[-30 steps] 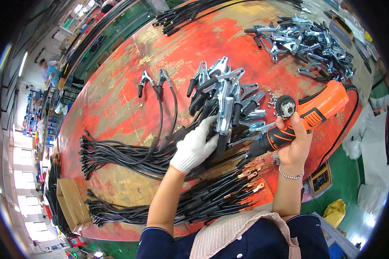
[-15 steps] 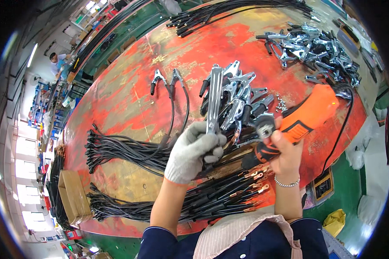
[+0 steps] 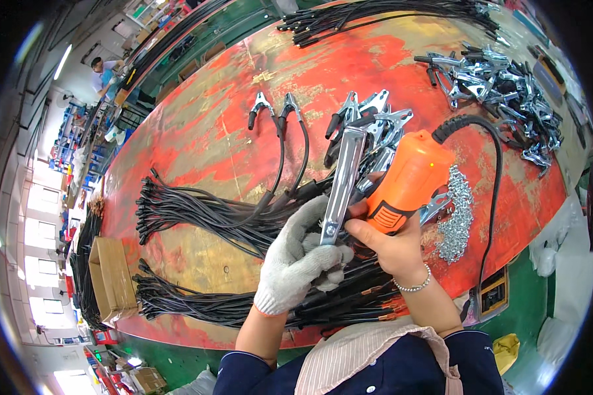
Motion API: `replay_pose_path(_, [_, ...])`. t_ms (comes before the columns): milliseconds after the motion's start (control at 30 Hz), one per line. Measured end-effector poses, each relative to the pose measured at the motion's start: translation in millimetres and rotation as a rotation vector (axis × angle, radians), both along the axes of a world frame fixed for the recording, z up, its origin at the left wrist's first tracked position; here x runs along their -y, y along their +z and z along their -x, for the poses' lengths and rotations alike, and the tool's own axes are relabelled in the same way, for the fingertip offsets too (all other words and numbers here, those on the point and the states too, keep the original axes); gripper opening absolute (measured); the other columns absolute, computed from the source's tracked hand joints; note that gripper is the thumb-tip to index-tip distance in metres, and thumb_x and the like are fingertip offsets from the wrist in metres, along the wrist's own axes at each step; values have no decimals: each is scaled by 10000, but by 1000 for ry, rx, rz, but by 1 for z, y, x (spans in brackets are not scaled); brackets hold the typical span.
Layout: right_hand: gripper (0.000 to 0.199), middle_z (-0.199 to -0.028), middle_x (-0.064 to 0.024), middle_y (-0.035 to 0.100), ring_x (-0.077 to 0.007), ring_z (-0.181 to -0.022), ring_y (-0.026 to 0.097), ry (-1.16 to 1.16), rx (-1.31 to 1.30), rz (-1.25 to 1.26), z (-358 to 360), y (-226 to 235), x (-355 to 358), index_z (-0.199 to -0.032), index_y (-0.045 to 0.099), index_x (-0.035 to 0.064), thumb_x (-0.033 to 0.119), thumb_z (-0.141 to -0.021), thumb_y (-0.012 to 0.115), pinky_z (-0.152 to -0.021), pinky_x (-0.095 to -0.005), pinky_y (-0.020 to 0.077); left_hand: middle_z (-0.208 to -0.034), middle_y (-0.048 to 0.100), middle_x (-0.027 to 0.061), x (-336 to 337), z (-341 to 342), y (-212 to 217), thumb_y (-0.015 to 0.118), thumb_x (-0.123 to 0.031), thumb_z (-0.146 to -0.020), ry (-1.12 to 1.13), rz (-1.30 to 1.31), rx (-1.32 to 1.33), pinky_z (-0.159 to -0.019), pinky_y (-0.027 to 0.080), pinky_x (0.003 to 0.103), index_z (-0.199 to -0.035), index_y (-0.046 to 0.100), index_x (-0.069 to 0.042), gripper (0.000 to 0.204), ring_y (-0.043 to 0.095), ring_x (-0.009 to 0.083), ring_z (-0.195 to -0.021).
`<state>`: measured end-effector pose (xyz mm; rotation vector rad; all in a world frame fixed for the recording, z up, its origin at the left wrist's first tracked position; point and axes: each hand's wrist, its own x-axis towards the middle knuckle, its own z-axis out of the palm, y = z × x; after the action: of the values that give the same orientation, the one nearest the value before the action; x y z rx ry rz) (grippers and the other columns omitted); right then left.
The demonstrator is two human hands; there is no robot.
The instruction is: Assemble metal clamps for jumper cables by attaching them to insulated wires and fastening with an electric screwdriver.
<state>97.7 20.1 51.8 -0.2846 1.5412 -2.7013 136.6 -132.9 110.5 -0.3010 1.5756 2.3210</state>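
Note:
My left hand (image 3: 300,263), in a pale knitted work glove, is closed around the lower end of a silver metal clamp (image 3: 346,181), which stands nearly upright and tilts slightly right. A small round fastener shows near its base. My bare right hand (image 3: 398,253) grips an orange corded power tool (image 3: 412,172) from below, thumb toward the clamp. Its body leans up and right, close beside the clamp; the working tip is hidden behind my hands. Behind both lies a pile of silver clamps (image 3: 375,108) with black handle sleeves. Small screws (image 3: 456,220) lie heaped right of the tool.
Black cable bundles (image 3: 178,210) lie left, more (image 3: 191,299) nearer me. Two clamps with cables (image 3: 290,108) rest beyond them. A larger clamp heap (image 3: 501,99) is far right, cables (image 3: 389,16) at the far edge. The tool's cord (image 3: 497,178) loops right. A person (image 3: 102,72) works far left.
The power tool has swung more upright and moved left toward the clamp. The clamp now tilts slightly right, with my left hand still closed on it. My view has shifted, showing more screws.

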Motion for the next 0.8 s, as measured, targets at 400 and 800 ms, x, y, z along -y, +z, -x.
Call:
replay_pose_path(400, [584,-1062,-91,613,-121,-822,623,-31,-113,-7,8,4,-7,-1252,453,22,-46,-741,728,-718,-253,517,-937,557,118,-4,11,-15,648,-63,-807,-32,-229,-24,-464,391,220,-1379,292,-14,675,535,126,-637])
replay_pose_path(800, [718,-1030,-7,456,-99,-642,487,-508,-843,484,0,52,-34,-1357,337,178,14,-751,686,-522,-225,434,-1184,509,141,-13,25,-31,562,24,-827,88,-141,-58,-562,468,219,-1369,285,45,609,587,158,-837])
